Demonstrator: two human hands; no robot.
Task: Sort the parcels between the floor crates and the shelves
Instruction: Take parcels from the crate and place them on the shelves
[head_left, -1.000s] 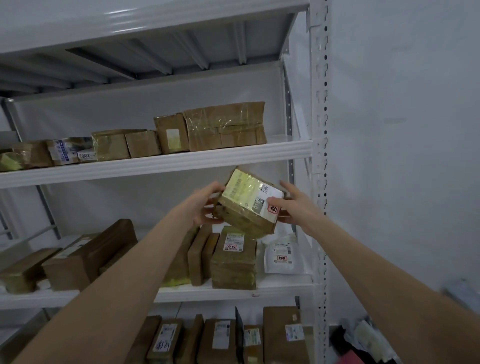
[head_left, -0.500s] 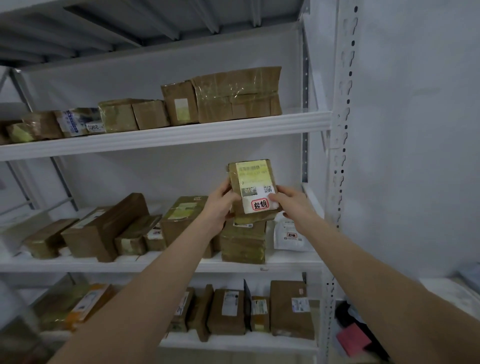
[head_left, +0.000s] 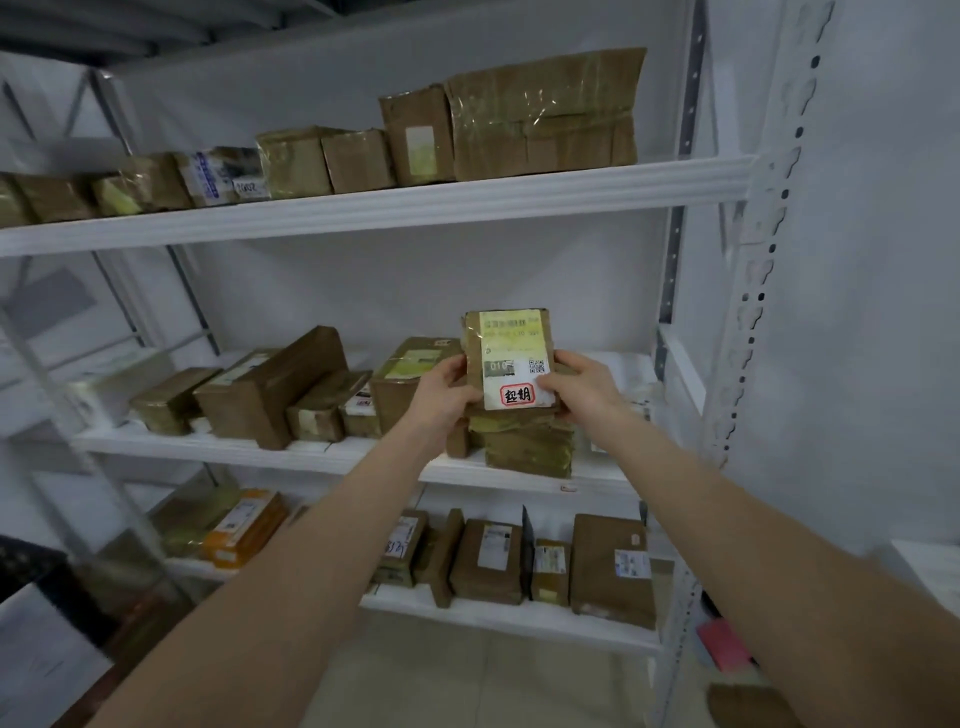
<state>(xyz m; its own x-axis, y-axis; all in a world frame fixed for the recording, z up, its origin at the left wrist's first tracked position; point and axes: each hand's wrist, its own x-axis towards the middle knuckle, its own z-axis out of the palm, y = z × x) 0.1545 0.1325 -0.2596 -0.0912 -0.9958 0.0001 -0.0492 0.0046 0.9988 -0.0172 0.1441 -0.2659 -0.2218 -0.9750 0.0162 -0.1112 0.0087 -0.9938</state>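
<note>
**Labelled parcel held upright over the middle shelf**

Both hands hold 1 parcel (head_left: 511, 358) upright, just above the right part of the middle shelf (head_left: 311, 457). The left grip (head_left: 441, 395) is curled round the parcel's left edge. The right grip (head_left: 582, 389) clasps its right edge low down, with the thumb lying across the white label (head_left: 514, 374). The label faces the camera and shows a QR code and a red-ringed stamp.

The parcel's bottom edge sits right at the top of a stack of taped brown parcels (head_left: 530, 447) standing on the middle shelf. The hands hide the join, so contact cannot be told.

Left of that stack, the middle shelf carries a row of brown boxes, among them 1 long brown box (head_left: 270, 384) lying at an angle.

Above the middle shelf, the upper shelf (head_left: 363, 208) bears a row of parcels, with a large taped carton (head_left: 545, 114) at its right end.

Below the middle shelf, the lower shelf (head_left: 493, 618) holds parcels stood on edge, labels facing out.

Right of the middle shelf stands a white perforated post (head_left: 748, 312).
</note>
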